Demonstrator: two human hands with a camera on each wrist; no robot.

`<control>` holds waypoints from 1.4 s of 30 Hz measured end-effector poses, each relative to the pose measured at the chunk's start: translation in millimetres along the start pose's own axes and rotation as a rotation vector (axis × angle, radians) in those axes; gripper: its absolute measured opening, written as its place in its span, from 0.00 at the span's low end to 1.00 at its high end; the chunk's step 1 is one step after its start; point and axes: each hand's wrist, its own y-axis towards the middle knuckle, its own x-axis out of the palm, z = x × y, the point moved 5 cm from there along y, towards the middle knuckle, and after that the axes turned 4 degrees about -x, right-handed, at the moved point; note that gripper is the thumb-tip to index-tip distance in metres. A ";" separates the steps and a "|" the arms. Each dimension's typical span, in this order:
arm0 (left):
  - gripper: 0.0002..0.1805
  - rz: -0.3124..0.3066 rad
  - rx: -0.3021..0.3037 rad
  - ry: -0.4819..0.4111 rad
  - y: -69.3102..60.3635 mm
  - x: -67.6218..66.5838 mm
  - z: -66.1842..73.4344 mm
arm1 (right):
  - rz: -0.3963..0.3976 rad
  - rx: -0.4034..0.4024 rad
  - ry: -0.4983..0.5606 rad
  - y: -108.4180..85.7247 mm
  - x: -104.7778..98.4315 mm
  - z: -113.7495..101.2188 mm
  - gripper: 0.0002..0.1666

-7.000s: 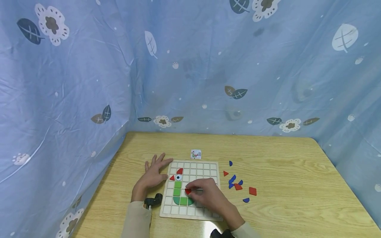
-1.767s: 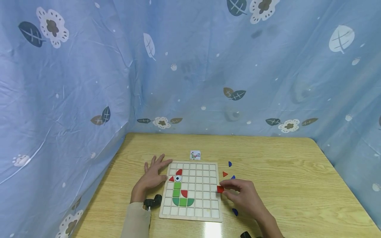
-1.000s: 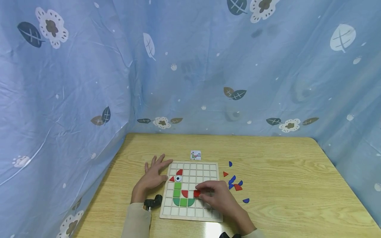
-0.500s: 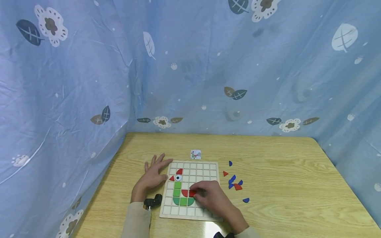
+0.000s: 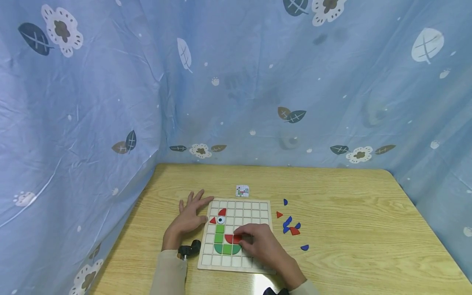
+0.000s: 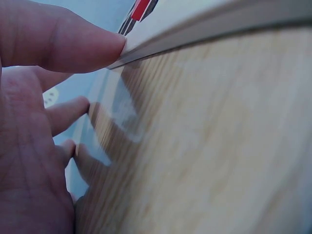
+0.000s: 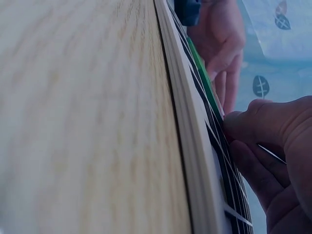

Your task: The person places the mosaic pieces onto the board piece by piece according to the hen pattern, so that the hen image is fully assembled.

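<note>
A wooden grid board (image 5: 256,206) lies on the table. Set in its left half are an eye tile (image 5: 221,220), red pieces, green squares (image 5: 219,229) and green quarter-circles (image 5: 218,248). My right hand (image 5: 262,242) pinches a red square tile (image 5: 237,238) between thumb and fingers, low on the grid, right beside a red quarter-circle (image 5: 228,238). The fingers partly cover that square. At the board's upper left, my left hand (image 5: 187,220) lies with fingers spread; in the left wrist view its thumb (image 6: 83,41) touches the board's edge.
Right of the board are several loose blue half-circles (image 5: 304,248), a red triangle (image 5: 279,214) and a red quarter-circle piece (image 5: 295,231). A small pattern card (image 5: 242,191) lies behind the board. Blue patterned cloth (image 5: 236,94) hangs around the table (image 5: 354,213).
A red quarter-circle, earlier in my right hand, now sits in the grid. The right hand picked up the red square from the right and brought it left beside that piece. The left hand stayed put.
</note>
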 end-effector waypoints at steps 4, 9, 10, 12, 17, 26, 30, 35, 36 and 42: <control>0.41 -0.001 -0.001 0.003 0.0 -1.0 0.6 | -0.002 0.013 0.005 1.4 0.9 0.4 0.16; 0.41 0.012 0.001 0.004 0.1 -1.0 0.8 | 0.002 0.028 0.009 1.7 0.4 1.8 0.16; 0.42 0.015 0.003 0.002 0.2 -0.9 0.6 | 0.005 0.030 0.014 1.1 -0.7 2.1 0.15; 0.41 0.015 0.002 -0.002 0.3 -0.3 0.5 | 0.017 0.036 0.035 -0.8 -3.9 3.5 0.15; 0.41 0.009 0.003 -0.006 0.0 0.3 1.7 | 0.054 0.107 0.099 -11.6 -20.8 12.8 0.14; 0.41 0.011 0.019 -0.006 0.0 1.1 2.7 | 0.156 0.150 0.026 -45.6 -69.3 37.2 0.14; 0.42 0.006 0.006 -0.005 0.1 2.1 1.5 | 0.200 0.192 0.012 -63.9 -89.2 46.6 0.14; 0.42 0.001 -0.001 -0.008 -1.2 1.7 2.3 | 0.264 0.187 -0.046 -84.5 -110.1 51.2 0.15; 0.42 0.003 0.000 -0.008 -1.3 1.5 2.4 | 0.275 0.191 -0.051 -88.1 -113.2 52.2 0.15; 0.41 0.026 0.015 -0.012 -1.5 0.3 3.6 | 0.273 0.284 -0.074 -102.0 -121.3 62.2 0.16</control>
